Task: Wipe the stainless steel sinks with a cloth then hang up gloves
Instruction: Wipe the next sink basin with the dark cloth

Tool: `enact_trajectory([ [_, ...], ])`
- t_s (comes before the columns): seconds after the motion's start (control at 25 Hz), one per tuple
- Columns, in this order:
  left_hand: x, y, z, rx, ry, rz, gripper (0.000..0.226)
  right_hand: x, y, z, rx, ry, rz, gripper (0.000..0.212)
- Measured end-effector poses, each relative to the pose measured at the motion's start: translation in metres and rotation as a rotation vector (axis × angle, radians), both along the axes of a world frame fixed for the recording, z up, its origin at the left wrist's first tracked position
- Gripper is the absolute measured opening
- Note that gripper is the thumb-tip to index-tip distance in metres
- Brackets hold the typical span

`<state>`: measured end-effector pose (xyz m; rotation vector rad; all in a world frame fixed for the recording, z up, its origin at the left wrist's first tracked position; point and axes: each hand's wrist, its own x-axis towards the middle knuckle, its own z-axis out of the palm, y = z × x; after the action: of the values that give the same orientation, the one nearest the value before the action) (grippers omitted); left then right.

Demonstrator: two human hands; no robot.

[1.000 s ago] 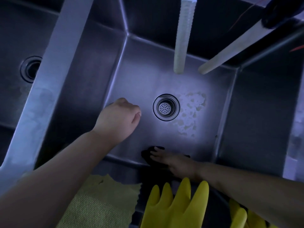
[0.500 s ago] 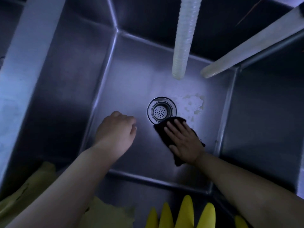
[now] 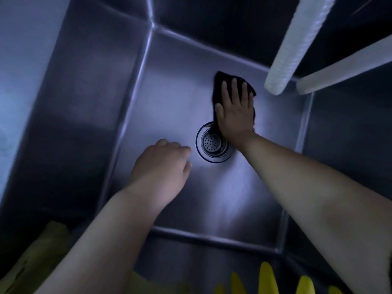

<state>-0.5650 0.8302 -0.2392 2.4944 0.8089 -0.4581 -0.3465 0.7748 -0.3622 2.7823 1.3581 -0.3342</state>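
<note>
I look down into a deep stainless steel sink with a round drain strainer in its floor. My right hand lies flat, fingers spread, pressing a dark cloth onto the sink floor just beyond the drain. Part of the cloth is hidden under the palm. My left hand hovers low over the floor left of the drain, fingers curled in, holding nothing. Yellow rubber glove fingertips poke up at the bottom edge, on the near rim.
A white ribbed hose hangs into the sink at the upper right, with a pale bar beside it. A yellow cloth lies on the near rim at the bottom left. The sink's left divider wall rises at the left.
My right hand has slid the dark cloth from the near side of the drain to the far side. The white patches by the drain no longer show. My left hand stays left of the drain.
</note>
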Motion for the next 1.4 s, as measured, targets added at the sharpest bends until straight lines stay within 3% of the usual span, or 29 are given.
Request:
enact_trajectory([
  [0.12, 0.0, 0.003, -0.001, 0.044, 0.018, -0.011, 0.033, -0.027, 0.052, -0.004, -0.038, -0.013, 0.08, 0.061],
  [0.36, -0.004, 0.008, -0.001, 0.13, 0.078, 0.108, 0.035, -0.054, 0.106, -0.001, -0.046, 0.014, 0.464, 0.061],
  [0.56, -0.003, 0.007, -0.005, 0.15, 0.08, 0.096, 0.032, -0.008, 0.11, 0.001, -0.011, 0.005, 0.297, 0.066],
  [0.84, 0.0, 0.001, -0.005, 0.133, 0.078, 0.054, 0.03, 0.071, 0.006, 0.002, 0.033, -0.025, 0.035, 0.066],
  [1.04, 0.004, -0.003, -0.001, 0.131, 0.039, 0.024, 0.026, 0.045, -0.078, 0.008, -0.034, -0.076, -0.075, 0.066],
  [1.16, 0.003, -0.004, -0.002, 0.12, 0.02, 0.009, 0.021, -0.005, -0.115, 0.007, -0.062, -0.083, 0.039, 0.067],
  [1.4, 0.003, -0.009, -0.003, 0.047, 0.016, 0.03, 0.032, -0.063, -0.184, 0.004, -0.083, -0.039, 0.511, 0.074],
])
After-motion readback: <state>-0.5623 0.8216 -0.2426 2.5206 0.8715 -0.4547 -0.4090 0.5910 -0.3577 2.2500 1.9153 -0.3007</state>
